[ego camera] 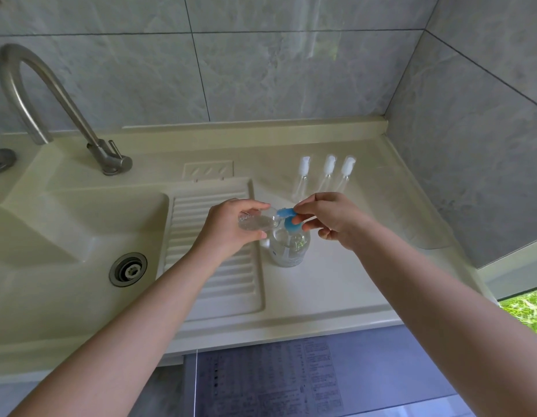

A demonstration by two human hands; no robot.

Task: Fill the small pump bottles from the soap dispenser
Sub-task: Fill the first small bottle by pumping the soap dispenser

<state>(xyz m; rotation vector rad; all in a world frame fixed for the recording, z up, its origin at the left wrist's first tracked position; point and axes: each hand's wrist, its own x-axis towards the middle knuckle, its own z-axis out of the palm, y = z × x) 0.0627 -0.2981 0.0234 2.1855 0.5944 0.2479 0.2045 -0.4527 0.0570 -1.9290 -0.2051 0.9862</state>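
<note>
A clear soap dispenser [291, 246] with a blue pump head [286, 216] stands on the cream counter beside the ribbed drainboard. My left hand [231, 225] grips a small clear bottle [255, 221], tipped on its side with its mouth at the blue nozzle. My right hand [330, 218] pinches the blue pump head with thumb and fingers. Three small clear pump bottles with white tops [303, 176], [327, 174], [347, 174] lie side by side on the counter behind the hands. A small white part [264, 242] lies beside the dispenser's base.
A cream sink basin [65, 251] with a metal drain [128, 268] lies to the left, under a curved steel faucet [50, 103]. The ribbed drainboard [216, 281] sits between basin and counter. Grey tiled walls close off the back and right.
</note>
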